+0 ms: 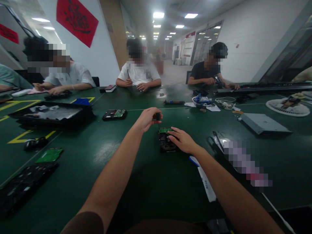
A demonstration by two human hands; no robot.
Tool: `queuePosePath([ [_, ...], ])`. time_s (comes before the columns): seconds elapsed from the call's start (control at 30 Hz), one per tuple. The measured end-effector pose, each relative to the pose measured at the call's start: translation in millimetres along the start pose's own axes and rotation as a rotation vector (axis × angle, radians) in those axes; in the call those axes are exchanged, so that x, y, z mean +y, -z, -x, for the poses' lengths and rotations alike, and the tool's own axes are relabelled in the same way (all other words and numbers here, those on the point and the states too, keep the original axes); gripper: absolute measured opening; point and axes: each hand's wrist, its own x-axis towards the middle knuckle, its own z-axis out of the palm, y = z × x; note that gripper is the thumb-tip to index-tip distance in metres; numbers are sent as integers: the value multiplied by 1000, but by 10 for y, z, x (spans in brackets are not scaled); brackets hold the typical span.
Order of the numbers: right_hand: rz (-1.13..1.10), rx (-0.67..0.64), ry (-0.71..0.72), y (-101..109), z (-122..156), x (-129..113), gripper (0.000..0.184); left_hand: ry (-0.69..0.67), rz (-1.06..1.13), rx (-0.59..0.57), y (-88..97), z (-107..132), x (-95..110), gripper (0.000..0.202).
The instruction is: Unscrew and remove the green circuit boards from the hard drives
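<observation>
A black hard drive (pixel 163 144) with a green circuit board (pixel 163 130) facing up lies on the dark green table in front of me. My left hand (pixel 150 119) is closed round the dark handle of a small screwdriver (pixel 158 116), held upright. Its thin shaft points down at the drive's far left corner; whether the tip sits in a screw is too small to tell. Across the drive's right side rests my right hand (pixel 181 139), fingers stretched out and lying on top, covering part of the board.
Another hard drive (pixel 114 114) lies farther left. A black tray (pixel 52 115), a loose green board (pixel 49 155) and a black part (pixel 25 185) are left. On the right are a grey metal box (pixel 264 123) and a white-blue packet (pixel 206 183). Several people sit opposite.
</observation>
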Motion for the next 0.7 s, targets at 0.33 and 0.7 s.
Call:
queuePosePath([
  [0.33, 2, 6, 2, -12, 4, 10, 54, 29, -22, -5, -19, 31, 32, 21],
  [0.7, -2, 1, -4, -23, -5, 37, 54, 10, -25, 25, -29, -10, 7, 18],
])
